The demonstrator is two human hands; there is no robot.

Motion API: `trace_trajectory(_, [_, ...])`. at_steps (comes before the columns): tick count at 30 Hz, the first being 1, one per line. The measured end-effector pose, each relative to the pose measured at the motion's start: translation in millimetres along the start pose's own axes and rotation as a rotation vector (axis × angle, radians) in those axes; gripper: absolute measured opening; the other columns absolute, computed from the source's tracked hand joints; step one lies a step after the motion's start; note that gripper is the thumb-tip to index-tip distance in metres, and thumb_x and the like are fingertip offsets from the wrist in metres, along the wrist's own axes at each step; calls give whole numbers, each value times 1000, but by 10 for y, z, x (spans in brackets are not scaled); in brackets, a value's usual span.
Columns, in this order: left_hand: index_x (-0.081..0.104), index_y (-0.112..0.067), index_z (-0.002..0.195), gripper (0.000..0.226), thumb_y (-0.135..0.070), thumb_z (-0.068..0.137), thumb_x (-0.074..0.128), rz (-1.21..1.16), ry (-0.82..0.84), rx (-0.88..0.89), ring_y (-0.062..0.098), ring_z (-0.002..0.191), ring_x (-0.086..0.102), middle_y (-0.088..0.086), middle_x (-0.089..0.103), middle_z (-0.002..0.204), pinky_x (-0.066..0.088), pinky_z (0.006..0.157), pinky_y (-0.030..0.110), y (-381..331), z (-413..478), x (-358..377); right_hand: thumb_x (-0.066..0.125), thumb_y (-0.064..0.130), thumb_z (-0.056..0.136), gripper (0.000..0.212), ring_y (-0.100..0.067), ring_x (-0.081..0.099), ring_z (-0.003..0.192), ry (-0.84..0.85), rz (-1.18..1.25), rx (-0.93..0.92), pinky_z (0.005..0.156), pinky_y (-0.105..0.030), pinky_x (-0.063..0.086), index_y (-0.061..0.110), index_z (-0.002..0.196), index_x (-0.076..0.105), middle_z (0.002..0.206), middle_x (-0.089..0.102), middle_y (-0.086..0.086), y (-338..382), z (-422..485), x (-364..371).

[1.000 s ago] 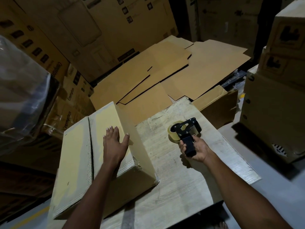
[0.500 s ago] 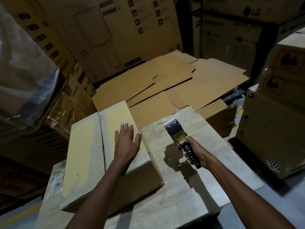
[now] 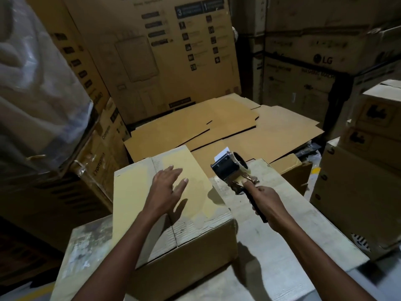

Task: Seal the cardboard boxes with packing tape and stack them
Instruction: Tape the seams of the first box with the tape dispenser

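A cardboard box (image 3: 195, 246) with both top flaps folded down stands on the pale wooden table (image 3: 293, 246). My left hand (image 3: 168, 191) lies flat on the box's right flap, fingers straight and spread. My right hand (image 3: 268, 205) grips the black handle of a tape dispenser (image 3: 231, 170), forefinger stretched along its neck. The dispenser is held in the air just right of the box's far right corner, its roll and blade end pointing away from me. The seam between the flaps (image 3: 161, 192) runs away from me and is partly hidden by my left hand.
Flattened cardboard sheets (image 3: 227, 131) lie piled beyond the table. Tall printed cartons (image 3: 165, 53) wall in the back and left. Stacked cartons (image 3: 366, 170) stand close on the right. A plastic-wrapped load (image 3: 36, 88) looms at upper left. A small brown box (image 3: 293, 172) sits behind the table.
My right hand lifted the tape dispenser off the table and carried it up toward the box's far right corner. My left hand stayed flat on the flap.
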State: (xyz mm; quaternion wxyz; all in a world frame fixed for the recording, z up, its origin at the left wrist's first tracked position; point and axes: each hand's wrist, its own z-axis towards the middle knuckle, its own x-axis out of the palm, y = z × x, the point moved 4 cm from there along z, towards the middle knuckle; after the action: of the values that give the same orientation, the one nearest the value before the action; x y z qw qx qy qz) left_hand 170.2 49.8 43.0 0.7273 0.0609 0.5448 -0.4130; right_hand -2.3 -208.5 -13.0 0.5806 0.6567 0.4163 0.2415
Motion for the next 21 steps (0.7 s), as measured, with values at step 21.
trace_trajectory(21, [47, -22, 152, 53, -47, 105, 42, -76, -161, 128, 16, 149, 32, 0, 46, 156, 25, 115, 42, 199, 314, -591, 96, 19, 62, 60, -29, 60, 83, -398, -900, -922, 70, -40, 54, 8, 110, 63, 95, 65, -9, 522, -169, 745])
